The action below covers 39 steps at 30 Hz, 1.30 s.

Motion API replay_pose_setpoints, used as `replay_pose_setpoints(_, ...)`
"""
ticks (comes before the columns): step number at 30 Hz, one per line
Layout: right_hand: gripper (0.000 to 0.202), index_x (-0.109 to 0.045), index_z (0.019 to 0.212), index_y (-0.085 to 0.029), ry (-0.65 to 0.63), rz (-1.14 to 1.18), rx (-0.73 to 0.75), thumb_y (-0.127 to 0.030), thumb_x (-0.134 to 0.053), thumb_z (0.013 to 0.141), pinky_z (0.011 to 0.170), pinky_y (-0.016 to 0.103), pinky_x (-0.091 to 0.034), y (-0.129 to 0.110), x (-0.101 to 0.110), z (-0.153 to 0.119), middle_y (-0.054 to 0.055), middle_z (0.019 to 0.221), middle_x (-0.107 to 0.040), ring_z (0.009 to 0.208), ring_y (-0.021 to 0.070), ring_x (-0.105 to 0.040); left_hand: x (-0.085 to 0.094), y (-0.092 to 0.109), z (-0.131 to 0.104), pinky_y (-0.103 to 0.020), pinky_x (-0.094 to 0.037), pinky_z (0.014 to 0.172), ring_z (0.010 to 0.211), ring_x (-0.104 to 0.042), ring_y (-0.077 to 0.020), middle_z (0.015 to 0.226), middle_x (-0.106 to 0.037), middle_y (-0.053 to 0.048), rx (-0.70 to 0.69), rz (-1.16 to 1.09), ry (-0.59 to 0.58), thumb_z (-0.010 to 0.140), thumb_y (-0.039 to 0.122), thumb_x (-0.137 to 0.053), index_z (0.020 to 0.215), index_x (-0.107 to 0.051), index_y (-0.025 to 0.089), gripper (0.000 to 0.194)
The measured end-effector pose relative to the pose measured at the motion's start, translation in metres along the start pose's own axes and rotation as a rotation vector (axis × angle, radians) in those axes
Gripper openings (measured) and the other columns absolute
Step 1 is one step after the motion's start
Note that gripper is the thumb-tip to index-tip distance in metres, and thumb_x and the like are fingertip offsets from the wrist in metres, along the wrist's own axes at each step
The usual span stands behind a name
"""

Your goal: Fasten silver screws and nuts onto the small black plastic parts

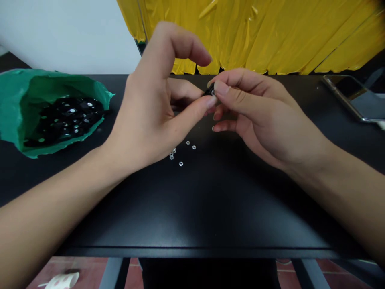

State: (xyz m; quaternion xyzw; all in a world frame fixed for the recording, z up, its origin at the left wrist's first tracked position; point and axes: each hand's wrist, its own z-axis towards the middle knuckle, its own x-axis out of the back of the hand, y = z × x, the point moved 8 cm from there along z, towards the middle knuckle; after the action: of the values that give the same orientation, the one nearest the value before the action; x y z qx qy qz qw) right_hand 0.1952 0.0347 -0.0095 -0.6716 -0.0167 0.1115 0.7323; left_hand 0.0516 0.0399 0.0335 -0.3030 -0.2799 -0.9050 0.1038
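Between my two hands, above the dark table, is a small black part with a round silver ring at its right end. My left hand pinches the part between thumb and a lower finger, its index finger raised and curved away. Thumb and index finger of my right hand close on the same part beside the ring; the other fingers are curled loosely underneath. Fingertips cover most of the part, so its full shape is hidden. Below my left hand lie several small silver rings, some partly behind the wrist side.
An open green bag holding many black parts lies at the left. A phone rests at the far right. Yellow plastic sheeting hangs behind the black table. A paper cup is on the floor.
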Motion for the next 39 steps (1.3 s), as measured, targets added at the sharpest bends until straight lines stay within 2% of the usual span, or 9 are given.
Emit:
replay_pose_setpoints(6,0.015,-0.071,0.086,-0.028,0.099,-0.118,0.109,-0.035,-0.07,0.1,0.07,0.024,-0.056,-0.004,-0.001,-0.001,-0.002,0.088,-0.067,0.083,0.0147,-0.066,-0.004,-0.001,-0.004,-0.023,-0.049,0.049,0.083,-0.077,-0.0135,0.14,-0.058,-0.004,-0.001,-0.05,-0.005,0.098,0.022,-0.07,0.128,-0.052,0.03,0.036)
replay_pose_setpoints(9,0.014,-0.07,0.085,-0.028,0.145,-0.186,0.192,-0.032,-0.072,0.097,0.073,0.024,-0.057,-0.01,-0.002,-0.004,-0.002,0.091,-0.069,0.083,0.014,-0.067,-0.005,0.001,-0.003,-0.023,-0.056,0.056,0.084,-0.077,-0.0123,0.138,-0.058,-0.003,0.026,-0.075,-0.015,0.097,0.021,-0.07,0.123,-0.053,0.029,0.032)
replay_pose_setpoints(13,0.008,-0.072,0.089,-0.03,0.1,-0.152,0.158,-0.031,-0.073,0.097,0.073,0.025,-0.058,-0.009,-0.004,-0.004,-0.003,0.09,-0.07,0.081,0.0147,-0.068,-0.005,0.0,-0.003,-0.028,-0.063,0.065,0.086,-0.078,-0.0147,0.139,-0.057,-0.004,0.095,-0.088,-0.023,0.097,0.019,-0.07,0.118,-0.051,0.029,0.03)
replay_pose_setpoints(20,0.004,-0.078,0.097,-0.03,0.072,-0.177,0.163,-0.03,-0.075,0.096,0.077,0.024,-0.06,-0.009,-0.004,-0.004,-0.002,0.101,-0.078,0.084,0.0147,-0.072,-0.009,0.0,-0.002,-0.026,-0.057,0.058,0.079,-0.077,-0.0131,0.124,-0.062,0.0,0.092,-0.173,-0.033,0.095,0.013,-0.068,0.11,-0.05,0.031,0.029)
replay_pose_setpoints(24,0.006,-0.08,0.099,-0.028,0.042,-0.182,0.174,-0.028,-0.075,0.096,0.077,0.023,-0.06,-0.01,-0.004,-0.003,-0.002,0.101,-0.079,0.085,0.0146,-0.073,-0.011,-0.001,-0.002,-0.022,-0.054,0.058,0.079,-0.076,-0.0103,0.118,-0.062,0.001,0.068,-0.201,-0.056,0.096,0.018,-0.068,0.108,-0.048,0.029,0.026)
replay_pose_setpoints(27,0.005,-0.08,0.098,-0.029,0.026,-0.165,0.15,-0.029,-0.077,0.095,0.077,0.024,-0.06,-0.009,-0.004,-0.002,-0.002,0.1,-0.079,0.085,0.015,-0.073,-0.01,-0.001,-0.002,-0.023,-0.054,0.058,0.078,-0.077,-0.0106,0.126,-0.06,0.0,0.073,-0.171,-0.053,0.097,0.018,-0.067,0.111,-0.049,0.029,0.026)
replay_pose_setpoints(34,0.004,-0.075,0.1,-0.032,0.058,-0.089,0.122,-0.03,-0.072,0.097,0.081,0.027,-0.059,-0.006,-0.001,-0.003,-0.003,0.101,-0.078,0.092,0.0167,-0.074,0.004,0.009,-0.002,-0.026,-0.063,0.064,0.088,-0.078,-0.0147,0.134,-0.06,-0.002,-0.002,0.073,0.041,0.093,0.025,-0.077,0.122,-0.056,0.03,0.036)
replay_pose_setpoints(37,0.006,-0.073,0.102,-0.03,0.068,-0.033,0.144,-0.026,-0.069,0.099,0.081,0.028,-0.059,-0.008,0.002,-0.002,-0.002,0.097,-0.077,0.091,0.0164,-0.074,0.004,0.006,0.0,-0.026,-0.061,0.061,0.077,-0.076,-0.0098,0.138,-0.062,0.0,0.034,0.093,0.019,0.097,0.033,-0.074,0.125,-0.056,0.03,0.033)
replay_pose_setpoints(39,0.005,-0.072,0.104,-0.028,0.065,-0.014,0.158,-0.028,-0.07,0.099,0.08,0.028,-0.06,-0.009,0.005,0.0,-0.003,0.093,-0.075,0.086,0.015,-0.073,0.004,0.002,0.002,-0.026,-0.059,0.06,0.071,-0.073,-0.0073,0.129,-0.067,0.001,0.073,0.048,0.024,0.102,0.037,-0.067,0.122,-0.057,0.028,0.024)
